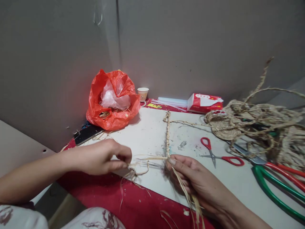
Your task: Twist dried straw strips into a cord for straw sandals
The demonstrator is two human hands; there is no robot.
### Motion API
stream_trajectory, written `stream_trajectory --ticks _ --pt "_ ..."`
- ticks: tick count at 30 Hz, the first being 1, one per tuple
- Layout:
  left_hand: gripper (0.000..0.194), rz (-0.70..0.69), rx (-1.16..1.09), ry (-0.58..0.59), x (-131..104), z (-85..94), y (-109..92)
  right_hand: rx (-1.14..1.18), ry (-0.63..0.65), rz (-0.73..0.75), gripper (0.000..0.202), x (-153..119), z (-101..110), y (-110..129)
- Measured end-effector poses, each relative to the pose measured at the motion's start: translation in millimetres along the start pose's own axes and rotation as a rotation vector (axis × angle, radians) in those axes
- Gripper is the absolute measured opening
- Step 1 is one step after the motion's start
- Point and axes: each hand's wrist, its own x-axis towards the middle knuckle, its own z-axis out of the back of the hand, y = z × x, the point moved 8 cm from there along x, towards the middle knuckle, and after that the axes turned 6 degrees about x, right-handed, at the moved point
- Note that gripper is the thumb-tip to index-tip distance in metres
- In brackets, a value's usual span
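A braided straw cord [167, 136] runs down the middle of the white board [147, 127], and its lower end is pinched between the thumb and fingers of my right hand [190, 176]. Loose straw strands [182, 186] hang below that hand, and a few more stick out to the left of the pinch. My left hand [107, 157] is over the board's front left edge, its thumb and forefinger close together near the tips of thin strands; what they hold, if anything, is too small to make out. Under its fingertips lies a small tangle of straw scraps [133, 173].
Red-handled scissors [212, 156] lie open right of the cord. Larger shears with green handles [267, 190] and a heap of braided rope [259, 121] fill the right. Behind are a red bag [95, 105], a paper cup [143, 94] and a tissue pack [205, 103]. A phone [88, 134] lies left.
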Motion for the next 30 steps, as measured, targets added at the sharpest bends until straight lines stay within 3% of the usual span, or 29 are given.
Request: stream_trajectory --ticks 3,5,11,19,26,28,30 --pt "0.017 0.198 -0.316 -0.046 -0.8 16.7 13.7 -0.021 -0.012 0.014 0.033 -0.6 -0.7 2.1" --pt "0.023 0.262 -0.393 -0.095 3.3 20.3 19.8 -0.021 -0.004 0.026 0.034 -0.9 -2.4 3.7" --pt "0.019 0.19 -0.339 -0.199 27.0 18.2 17.8 -0.029 0.02 0.048 0.033 0.3 -5.0 5.1" --pt "0.023 0.194 -0.504 -0.084 36.8 1.9 12.0 -0.025 0.018 0.054 0.032 -1.0 -6.5 6.7" --pt "0.032 0.155 -0.327 -0.208 36.7 29.9 10.6 -0.019 0.047 0.071 0.032 0.1 -6.7 6.9" --pt "0.032 0.175 -0.197 -0.311 35.7 46.0 17.9 -0.026 0.045 0.075 0.032 0.2 -6.5 7.4" --pt "0.026 0.237 0.077 -0.482 30.3 72.2 29.9 -0.032 0.045 0.073 0.031 0.0 -6.8 7.6"
